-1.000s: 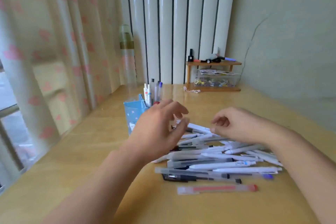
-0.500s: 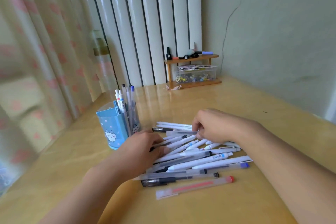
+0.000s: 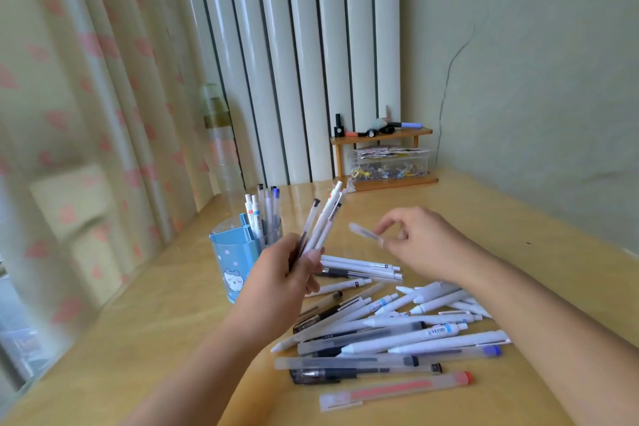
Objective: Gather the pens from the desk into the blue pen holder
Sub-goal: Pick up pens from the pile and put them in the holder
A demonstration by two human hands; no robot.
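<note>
Now left hand [image 3: 290, 270] clenched round bunch of pens [image 3: 321, 221], fanned upward just beside blue pen holder [image 3: 235, 252]. Right hand [image 3: 415, 242] pinches one blurred pen [image 3: 363, 230]. Pile of pens [image 3: 390, 325] on desk [image 3: 138, 339].

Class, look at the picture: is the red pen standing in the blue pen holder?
No: the red pen lies flat on the desk, nearest the camera, well apart from the blue pen holder.

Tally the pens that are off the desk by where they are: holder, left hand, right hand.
Blue pen holder: 5 pens showing
Left hand: about 4, overlapping
Right hand: 1 pen
Total: about 10
</note>
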